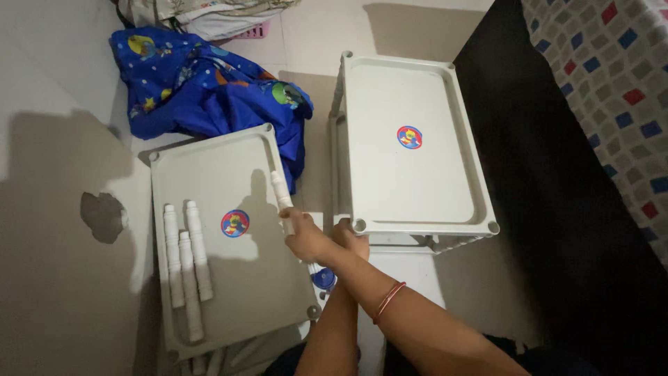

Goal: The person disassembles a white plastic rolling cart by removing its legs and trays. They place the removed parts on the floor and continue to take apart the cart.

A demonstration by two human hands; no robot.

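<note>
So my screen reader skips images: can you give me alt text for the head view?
The right hand grips a white plastic tube over a loose grey plastic shelf tray on the floor, with the left hand crossed beneath at an assembled grey shelf unit. Three more white tubes lie on the tray beside crumpled blue cloth.

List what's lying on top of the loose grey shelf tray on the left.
On the loose tray: three white tubes lying side by side and a round sticker. More tubes poke out beneath its near edge; the rest under it is covered.
</note>
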